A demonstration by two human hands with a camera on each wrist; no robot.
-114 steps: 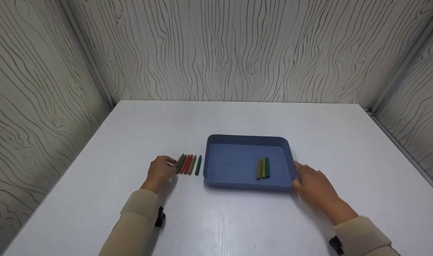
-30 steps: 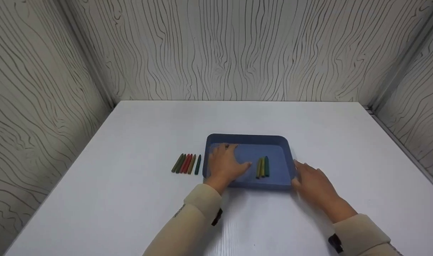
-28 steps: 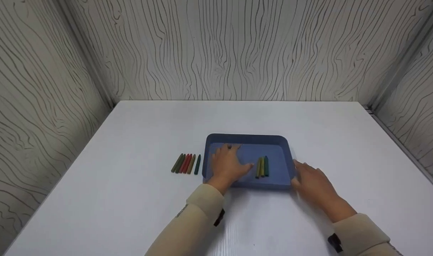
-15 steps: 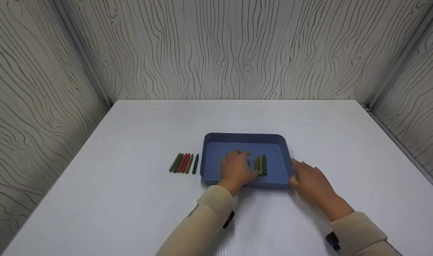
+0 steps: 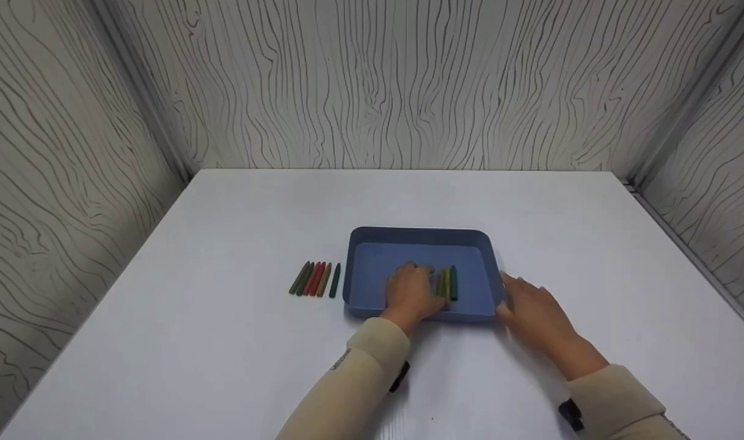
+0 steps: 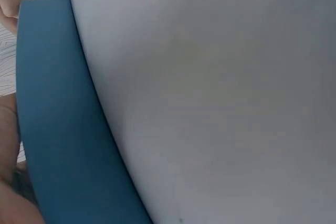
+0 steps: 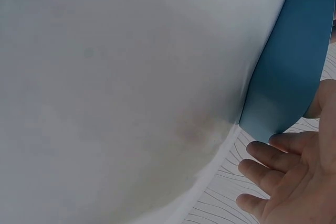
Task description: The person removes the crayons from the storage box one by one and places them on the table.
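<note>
My left hand (image 5: 410, 293) is inside the blue tray (image 5: 421, 236). Its thumb and fingers span about a crayon's length, seemingly on a crayon mostly hidden beneath them. A dark sliver (image 6: 23, 184) shows between its digits in the left wrist view. Immediately right of this hand lie an olive crayon (image 5: 440, 282), a yellow-green crayon (image 5: 447, 283) and a dark teal crayon (image 5: 454, 282). My right hand (image 5: 534, 315) rests against the tray's right side by the near corner; in the right wrist view its fingers (image 7: 278, 158) are loosely extended there.
Left of the tray, on the white table (image 5: 225, 342), several crayons (image 5: 314, 278) lie side by side: green, red and brown. A teal crayon (image 5: 335, 280) sits slightly apart, close to the tray wall. Patterned panels (image 5: 372, 85) rise behind and at both sides.
From the crayon row, my left hand has crossed rightward into the tray and closed up to the three crayons there. My right hand stays at the tray's side.
</note>
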